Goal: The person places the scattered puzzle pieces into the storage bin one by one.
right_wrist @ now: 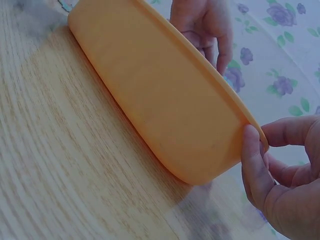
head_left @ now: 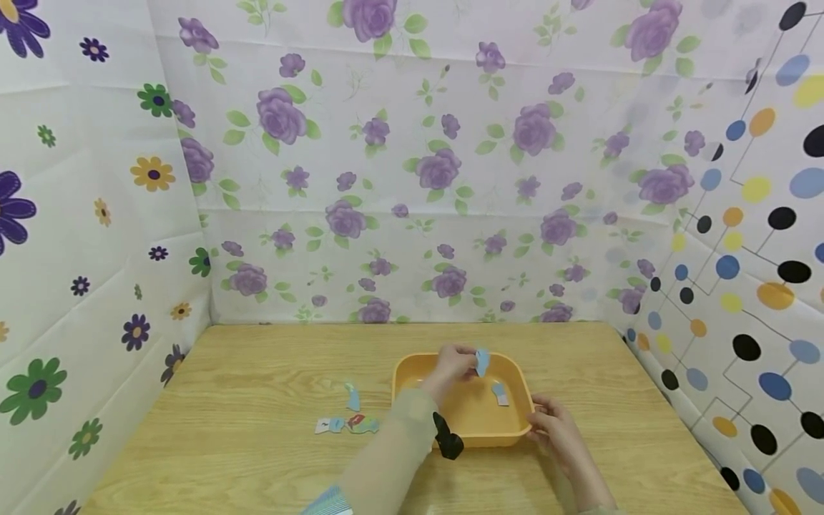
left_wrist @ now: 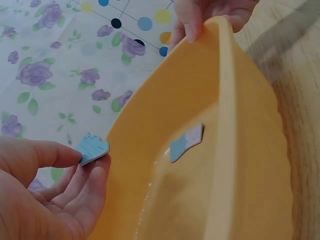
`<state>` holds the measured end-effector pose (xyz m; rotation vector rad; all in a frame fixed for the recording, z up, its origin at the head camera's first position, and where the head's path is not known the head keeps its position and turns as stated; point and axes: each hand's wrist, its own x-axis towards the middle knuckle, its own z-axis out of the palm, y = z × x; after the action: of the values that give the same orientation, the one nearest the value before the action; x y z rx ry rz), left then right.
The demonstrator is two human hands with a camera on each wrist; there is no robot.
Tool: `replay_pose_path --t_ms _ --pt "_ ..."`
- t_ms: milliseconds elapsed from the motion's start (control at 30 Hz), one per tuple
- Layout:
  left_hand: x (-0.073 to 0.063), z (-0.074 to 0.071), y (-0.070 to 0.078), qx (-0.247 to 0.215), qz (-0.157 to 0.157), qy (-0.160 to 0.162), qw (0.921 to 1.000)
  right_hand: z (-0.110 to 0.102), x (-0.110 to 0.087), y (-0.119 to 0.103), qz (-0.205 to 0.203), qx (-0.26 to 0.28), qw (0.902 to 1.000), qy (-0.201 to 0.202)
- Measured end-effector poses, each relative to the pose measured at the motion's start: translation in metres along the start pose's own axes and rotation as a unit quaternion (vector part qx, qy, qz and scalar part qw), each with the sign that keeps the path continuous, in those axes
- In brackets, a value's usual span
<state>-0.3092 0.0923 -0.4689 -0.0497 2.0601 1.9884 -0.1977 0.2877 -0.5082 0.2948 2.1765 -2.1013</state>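
My left hand point(head_left: 455, 361) pinches a light-blue puzzle piece point(left_wrist: 93, 149) between thumb and fingers, above the far part of a yellow-orange plastic basin point(head_left: 476, 440). Inside the basin, toward its right side, lies another puzzle piece point(left_wrist: 186, 143), part blue and part pale. At the basin's right front corner my right hand point(head_left: 555, 429) grips the rim, with the thumb on the outer wall in the right wrist view.
Left of the basin several joined puzzle pieces point(head_left: 363, 425) form a row on the wooden table point(head_left: 277, 372). A loose blue-green piece point(head_left: 353, 398) lies just behind them. Patterned cloth walls point(head_left: 412, 172) stand around the back and sides.
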Motion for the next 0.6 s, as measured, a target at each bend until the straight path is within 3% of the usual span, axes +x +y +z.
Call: replay_pose_path --t_ms 267,600 --pt "-0.014 0.008 -0.003 0.021 -0.031 0.023 0.9991 0.001 0.000 -0.002 -0.001 0.001 1.0000 0.001" --pt "-0.011 0.012 -0.018 0.079 -0.046 0.008 0.9958 0.002 0.000 -0.002 -0.005 0.008 1.0000 0.004"
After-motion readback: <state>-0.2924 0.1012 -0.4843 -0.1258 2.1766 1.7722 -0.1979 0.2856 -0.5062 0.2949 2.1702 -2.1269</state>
